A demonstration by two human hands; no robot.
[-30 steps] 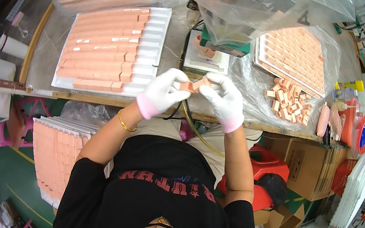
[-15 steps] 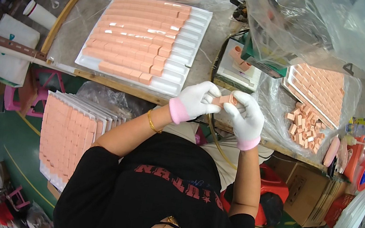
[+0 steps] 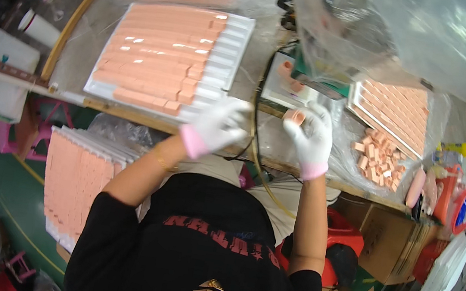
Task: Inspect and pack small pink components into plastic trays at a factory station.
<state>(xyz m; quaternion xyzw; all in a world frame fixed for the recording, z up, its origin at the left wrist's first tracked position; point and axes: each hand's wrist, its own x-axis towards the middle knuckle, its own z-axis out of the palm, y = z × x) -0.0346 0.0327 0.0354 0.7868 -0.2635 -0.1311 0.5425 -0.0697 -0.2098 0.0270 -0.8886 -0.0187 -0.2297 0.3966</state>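
My right hand [image 3: 312, 135], in a white glove with a pink cuff, is closed on a small peach-coloured block [image 3: 295, 116] with a round hole. It hovers at the table's near edge, in front of a small bench device [image 3: 287, 95] with a pale top. My left hand [image 3: 219, 124], gloved the same way, is smeared by motion beside the near right corner of a white ridged tray [image 3: 231, 48]. Its fingers look apart, and no block shows between them. Rows of peach blocks [image 3: 156, 51] cover most of that tray; its right-hand strip is bare.
Loose peach blocks [image 3: 380, 159] lie heaped at the right, below another filled tray [image 3: 393, 113]. Clear plastic sheeting [image 3: 397, 31] hangs over the back right. Stacked filled trays [image 3: 78, 182] stand left of my lap. A yellowish hose [image 3: 262, 174] runs down over the table edge.
My hands were together with peach blocks between their fingers. They have parted: the left has moved left toward the tray, while the right keeps a block. The whole view has shifted slightly.
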